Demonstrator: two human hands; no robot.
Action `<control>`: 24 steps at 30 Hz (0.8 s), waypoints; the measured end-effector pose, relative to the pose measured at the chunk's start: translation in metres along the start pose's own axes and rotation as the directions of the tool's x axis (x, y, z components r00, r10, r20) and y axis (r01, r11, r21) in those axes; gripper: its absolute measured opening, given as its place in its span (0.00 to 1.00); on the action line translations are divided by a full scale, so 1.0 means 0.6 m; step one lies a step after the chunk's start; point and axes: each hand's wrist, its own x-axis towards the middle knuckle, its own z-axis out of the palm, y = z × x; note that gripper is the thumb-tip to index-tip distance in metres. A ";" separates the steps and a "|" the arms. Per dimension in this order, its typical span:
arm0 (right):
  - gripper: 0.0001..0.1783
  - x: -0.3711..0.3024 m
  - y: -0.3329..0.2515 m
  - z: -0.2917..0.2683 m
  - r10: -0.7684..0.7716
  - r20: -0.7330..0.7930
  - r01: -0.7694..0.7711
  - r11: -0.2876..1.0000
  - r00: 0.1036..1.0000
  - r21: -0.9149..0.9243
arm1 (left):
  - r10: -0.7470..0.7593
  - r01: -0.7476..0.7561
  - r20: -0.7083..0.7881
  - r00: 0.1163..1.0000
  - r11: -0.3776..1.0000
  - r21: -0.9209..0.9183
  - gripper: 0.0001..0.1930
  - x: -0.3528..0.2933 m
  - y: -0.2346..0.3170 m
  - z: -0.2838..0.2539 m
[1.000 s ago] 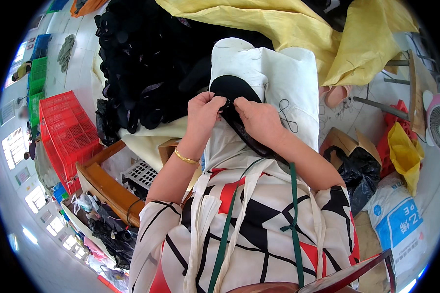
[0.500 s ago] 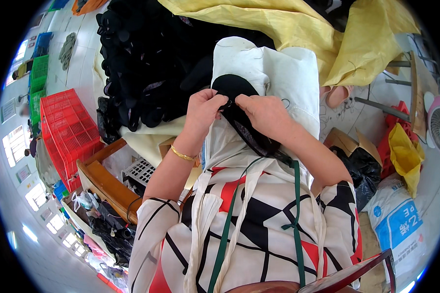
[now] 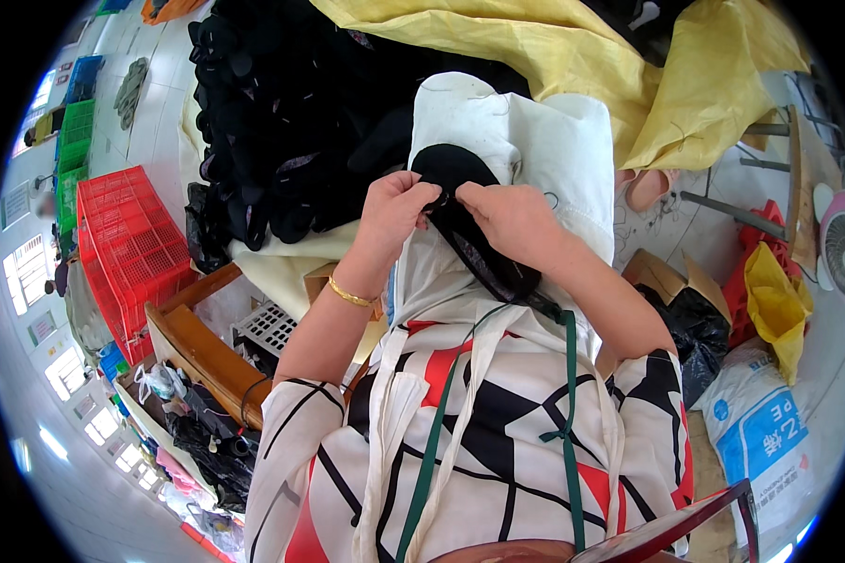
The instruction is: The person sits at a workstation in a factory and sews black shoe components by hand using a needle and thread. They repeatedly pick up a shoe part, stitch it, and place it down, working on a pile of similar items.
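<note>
A black cloth shoe (image 3: 455, 161), rounded at the far end and with patterned lining showing inside, lies over the white cloth (image 3: 559, 141) on my lap. My left hand (image 3: 397, 208) pinches its left edge between thumb and fingertips. On the other edge my right hand (image 3: 512, 218) is closed in a similar pinch, a short gap away. Between the fingertips a small detail is too small to make out. The near end of the shoe hangs toward my waist, partly behind my right hand.
A big heap of similar black pieces (image 3: 272, 122) lies at the far left, beside yellow sheeting (image 3: 498, 38). Red crates (image 3: 131, 249) and a wooden drawer (image 3: 202, 352) stand to my left. At right are a box with a black bag (image 3: 690, 324), a white-blue sack (image 3: 760, 422) and a fan (image 3: 837, 239).
Hardly anything differs. Both hands keep their pinch on the shoe; the whole view has shifted very slightly.
</note>
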 end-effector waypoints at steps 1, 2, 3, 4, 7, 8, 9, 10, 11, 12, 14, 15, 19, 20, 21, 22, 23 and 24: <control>0.04 0.000 -0.001 -0.002 0.000 -0.001 0.000 1.000 1.000 0.008 | 0.000 0.000 0.002 1.000 1.000 -0.001 0.05 0.000 0.000 0.000; 0.04 0.001 -0.001 -0.004 0.000 -0.001 0.000 1.000 1.000 0.015 | -0.001 0.001 0.005 1.000 1.000 -0.002 0.05 0.000 -0.001 0.000; 0.04 0.002 -0.002 -0.006 0.000 -0.002 0.001 1.000 1.000 0.023 | 0.001 -0.001 0.009 1.000 1.000 -0.003 0.05 0.000 0.000 -0.001; 0.04 0.003 -0.002 -0.007 0.000 -0.002 0.000 1.000 1.000 0.027 | 0.000 0.000 0.014 1.000 1.000 -0.003 0.05 0.001 -0.002 -0.002; 0.04 0.005 -0.005 -0.006 0.016 0.004 -0.016 0.999 1.000 0.045 | 0.007 -0.007 0.029 1.000 1.000 0.001 0.05 0.002 -0.002 -0.004; 0.04 0.006 -0.007 -0.004 0.032 0.011 -0.033 0.998 0.999 0.056 | 0.010 -0.010 0.031 0.999 1.000 0.003 0.05 0.002 -0.001 -0.004; 0.04 0.006 -0.009 -0.002 0.048 0.019 -0.049 0.997 0.999 0.066 | -0.005 0.005 0.038 0.999 1.000 -0.004 0.04 0.000 0.001 -0.004; 0.04 0.004 -0.008 0.006 0.045 -0.027 -0.043 0.998 0.999 0.055 | -0.018 0.018 0.044 0.999 1.000 -0.010 0.04 -0.002 0.005 -0.004; 0.04 -0.002 -0.006 0.022 0.041 -0.072 -0.038 0.998 0.997 0.045 | -0.031 0.032 0.049 0.998 0.999 -0.017 0.04 -0.003 0.007 -0.005; 0.04 -0.008 -0.004 0.036 0.036 -0.118 -0.032 0.999 0.992 0.034 | -0.050 0.051 0.052 0.997 0.999 -0.016 0.05 -0.001 0.006 -0.005; 0.05 -0.013 -0.010 0.050 0.052 -0.154 -0.054 0.998 0.987 -0.010 | -0.075 0.076 0.057 0.996 0.997 -0.017 0.06 0.003 0.008 -0.004; 0.06 -0.014 -0.013 0.054 0.059 -0.172 -0.066 0.997 0.983 -0.032 | -0.083 0.085 0.071 0.994 0.996 -0.034 0.06 0.003 0.009 -0.005; 0.07 -0.009 -0.023 0.058 0.112 -0.230 -0.107 0.994 0.967 0.036 | -0.087 0.097 0.108 0.990 0.991 -0.090 0.05 0.002 0.007 -0.008; 0.06 -0.007 -0.028 0.054 0.155 -0.231 -0.134 0.985 0.960 0.105 | -0.080 0.092 0.113 0.990 0.990 -0.104 0.05 0.002 0.005 -0.007; 0.06 -0.004 -0.032 0.050 0.196 -0.230 -0.158 0.972 0.953 0.174 | -0.086 0.098 0.106 0.991 0.988 -0.117 0.05 0.001 0.002 -0.005; 0.05 0.004 -0.037 0.043 0.222 -0.214 -0.170 0.957 0.951 0.236 | -0.084 0.096 0.098 0.992 0.987 -0.132 0.04 0.000 0.001 -0.004; 0.05 0.013 -0.042 0.036 0.244 -0.196 -0.180 0.938 0.950 0.296 | -0.080 0.092 0.090 0.993 0.985 -0.148 0.04 -0.001 -0.002 -0.002; 0.05 0.019 -0.045 0.031 0.261 -0.176 -0.187 0.917 0.949 0.353 | -0.048 0.061 0.092 0.995 0.988 -0.143 0.04 -0.001 -0.014 -0.002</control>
